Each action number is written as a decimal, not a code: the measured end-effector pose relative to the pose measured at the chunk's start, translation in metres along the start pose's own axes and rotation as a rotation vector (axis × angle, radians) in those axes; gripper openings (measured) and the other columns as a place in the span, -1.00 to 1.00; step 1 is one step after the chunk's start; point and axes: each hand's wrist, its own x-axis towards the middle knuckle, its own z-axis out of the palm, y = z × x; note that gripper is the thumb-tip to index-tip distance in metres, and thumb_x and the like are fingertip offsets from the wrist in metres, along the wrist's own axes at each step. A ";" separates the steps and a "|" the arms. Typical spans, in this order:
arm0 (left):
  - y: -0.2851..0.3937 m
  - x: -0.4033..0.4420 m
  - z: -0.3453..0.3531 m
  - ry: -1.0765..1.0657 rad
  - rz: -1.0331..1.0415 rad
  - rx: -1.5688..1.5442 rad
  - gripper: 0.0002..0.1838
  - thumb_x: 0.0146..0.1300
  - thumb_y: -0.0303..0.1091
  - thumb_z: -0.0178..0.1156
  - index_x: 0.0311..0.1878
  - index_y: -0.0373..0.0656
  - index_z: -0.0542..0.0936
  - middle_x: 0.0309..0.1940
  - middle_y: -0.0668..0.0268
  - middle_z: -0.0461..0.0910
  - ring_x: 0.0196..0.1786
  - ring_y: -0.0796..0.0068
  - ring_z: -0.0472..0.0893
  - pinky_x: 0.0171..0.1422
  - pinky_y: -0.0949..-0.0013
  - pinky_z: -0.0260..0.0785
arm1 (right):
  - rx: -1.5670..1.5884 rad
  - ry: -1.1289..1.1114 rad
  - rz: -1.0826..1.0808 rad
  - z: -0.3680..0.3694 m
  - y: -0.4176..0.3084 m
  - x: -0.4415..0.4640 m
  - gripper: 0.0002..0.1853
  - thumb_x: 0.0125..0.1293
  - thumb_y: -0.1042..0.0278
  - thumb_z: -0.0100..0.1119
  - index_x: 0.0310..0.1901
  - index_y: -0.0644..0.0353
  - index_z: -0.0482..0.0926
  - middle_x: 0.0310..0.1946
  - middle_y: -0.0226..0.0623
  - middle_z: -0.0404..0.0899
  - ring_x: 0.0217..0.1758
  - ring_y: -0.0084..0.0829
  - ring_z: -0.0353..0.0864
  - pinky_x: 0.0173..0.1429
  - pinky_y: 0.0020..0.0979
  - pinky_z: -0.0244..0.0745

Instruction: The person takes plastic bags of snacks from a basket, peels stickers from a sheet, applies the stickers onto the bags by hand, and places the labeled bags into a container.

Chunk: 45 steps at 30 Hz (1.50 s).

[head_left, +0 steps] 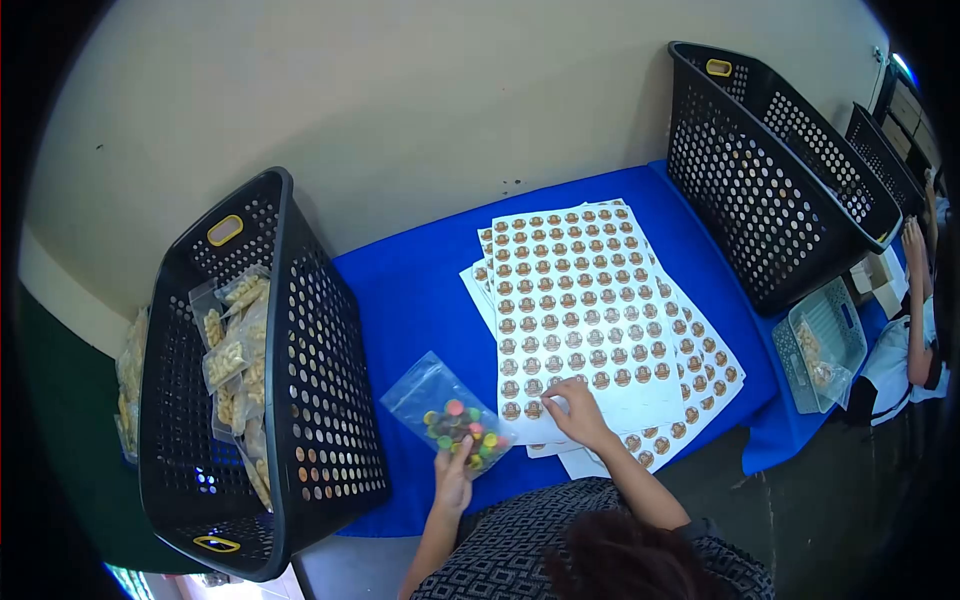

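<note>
Within the closed left hand point(453, 485) is a clear bag point(445, 412), thumb over its lower part, apparently to support the multicoloured round pieces point(470, 428) bunched there. Rightward, the right hand's point(578, 415) fingers nearly meet over a sticker sheet point(575, 300); any hold cannot be told.

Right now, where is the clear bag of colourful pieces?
Head view, lower centre: the bag is in the left hand, between the left perforated black basket and white printed sheets.

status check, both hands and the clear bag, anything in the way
Left hand gripping clear bag of colourful pieces. Right hand over printed sheet, lower part. No obstruction seen between them.
</note>
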 end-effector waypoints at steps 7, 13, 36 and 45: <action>0.011 -0.004 -0.026 0.127 0.118 0.185 -0.69 0.14 -0.40 0.04 -0.03 -0.25 0.33 -0.17 0.28 0.43 -0.12 0.48 0.46 -0.04 0.44 0.31 | -0.261 -0.014 0.010 0.012 0.006 0.008 -0.91 -0.12 0.38 0.21 -0.53 0.15 0.53 -0.32 -0.28 0.36 -0.20 -0.24 0.26 -0.08 -0.27 0.16; 0.012 -0.012 -0.012 0.134 0.127 0.182 -0.71 0.11 -0.43 0.08 -0.09 -0.31 0.38 -0.21 0.27 0.46 -0.18 0.52 0.48 -0.07 0.48 0.31 | -0.346 0.013 -0.090 0.026 0.010 0.012 -0.92 -0.15 0.40 0.21 -0.54 0.12 0.54 -0.33 -0.33 0.32 -0.22 -0.30 0.23 -0.08 -0.28 0.10; 0.014 -0.012 0.005 -0.154 0.116 0.262 -0.56 -0.02 -0.53 0.19 -0.04 -0.34 0.29 -0.18 0.22 0.44 -0.16 0.50 0.48 -0.06 0.46 0.33 | 0.503 -0.338 -0.018 -0.041 -0.085 0.015 -0.87 0.13 0.41 0.05 -0.35 0.29 0.43 -0.50 -0.35 0.45 -0.38 -0.60 0.41 -0.27 -0.54 0.33; 0.026 -0.026 0.023 -0.255 0.129 0.212 -0.46 -0.04 -0.46 0.24 0.01 -0.35 0.25 -0.16 0.19 0.43 -0.11 0.48 0.46 -0.01 0.43 0.32 | 0.309 -0.240 -0.203 -0.032 -0.110 0.013 -0.85 -0.01 0.39 0.20 -0.37 0.18 0.49 -0.51 -0.40 0.48 -0.40 -0.52 0.41 -0.18 -0.49 0.22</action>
